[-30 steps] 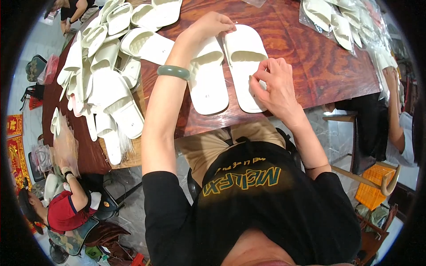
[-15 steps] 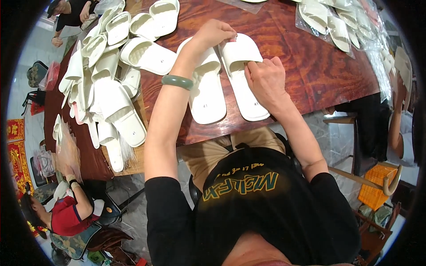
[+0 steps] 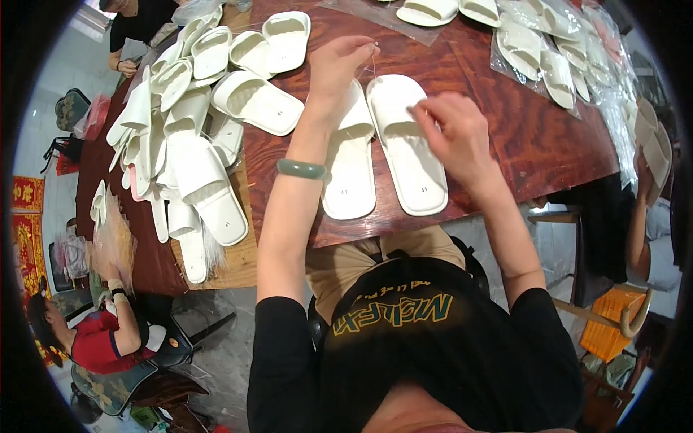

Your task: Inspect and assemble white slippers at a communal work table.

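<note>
Two off-white slide slippers lie side by side on the table in front of me, toes pointing away. My left hand [image 3: 338, 76] is above the toe of the left slipper [image 3: 350, 169], partly covering it. Its thumb and fingertips pinch a thin, pale thread [image 3: 375, 63] that runs down toward the toe of the right slipper [image 3: 411, 162]. My right hand [image 3: 458, 133] hovers at the right edge of that slipper's strap, fingers curled and thumb against them, slightly blurred. Whatever it may hold is hidden.
A heap of off-white slippers [image 3: 209, 187] covers the table's left side. More slippers, some in clear plastic bags [image 3: 530, 54], lie at the far right of the reddish wooden table [image 3: 505, 166]. Other people work at the left [image 3: 94, 339], far left [image 3: 137, 29] and right [image 3: 653, 238].
My left hand has lifted off the slipper toes, drawing the thread up. My right hand has come away from the right slipper's strap. The whole view has shifted slightly.
</note>
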Tool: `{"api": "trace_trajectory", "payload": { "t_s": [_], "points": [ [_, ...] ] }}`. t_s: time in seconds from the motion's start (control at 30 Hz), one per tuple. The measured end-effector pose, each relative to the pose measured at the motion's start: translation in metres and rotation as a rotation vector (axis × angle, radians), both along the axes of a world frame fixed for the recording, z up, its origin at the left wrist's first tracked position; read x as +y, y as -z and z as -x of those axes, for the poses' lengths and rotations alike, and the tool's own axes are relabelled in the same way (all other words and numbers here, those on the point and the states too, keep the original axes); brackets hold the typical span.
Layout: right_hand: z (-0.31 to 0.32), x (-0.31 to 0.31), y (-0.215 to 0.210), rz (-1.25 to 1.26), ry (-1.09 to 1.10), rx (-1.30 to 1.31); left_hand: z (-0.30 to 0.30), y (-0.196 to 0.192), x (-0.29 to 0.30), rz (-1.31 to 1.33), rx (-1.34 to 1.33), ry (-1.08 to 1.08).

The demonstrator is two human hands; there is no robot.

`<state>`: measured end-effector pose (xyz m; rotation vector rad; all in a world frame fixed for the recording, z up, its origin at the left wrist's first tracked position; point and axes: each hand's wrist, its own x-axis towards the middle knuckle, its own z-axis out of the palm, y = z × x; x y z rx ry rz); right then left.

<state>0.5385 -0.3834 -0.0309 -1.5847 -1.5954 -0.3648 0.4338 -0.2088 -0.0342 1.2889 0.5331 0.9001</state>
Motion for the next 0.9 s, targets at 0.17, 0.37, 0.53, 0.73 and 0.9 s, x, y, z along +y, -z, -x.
{"api": "trace_trajectory", "payload": {
  "t_s": [0.17, 0.37, 0.53, 0.73, 0.9],
  "points": [
    [-0.020, 0.084, -0.003, 0.216, -0.199, 0.448, 0.009, -0.009, -0.013, 0.008, -0.127, -0.092],
    [0.000, 0.104, 0.015, 0.280, -0.559, 1.397, 0.018, 0.008, -0.006, -0.092, -0.063, -0.198],
    [-0.010, 0.097, 0.012, 0.126, -0.425, 1.198, 0.018, 0.013, 0.002, -0.025, 0.036, -0.143],
    [-0.018, 0.104, 0.029, 0.050, -0.344, 0.947, 0.020, 0.020, 0.009, 0.105, -0.072, -0.059],
    [-0.014, 0.103, 0.032, -0.008, -0.275, 0.768, 0.019, 0.013, 0.001, 0.114, -0.096, -0.015]
  ]
}}
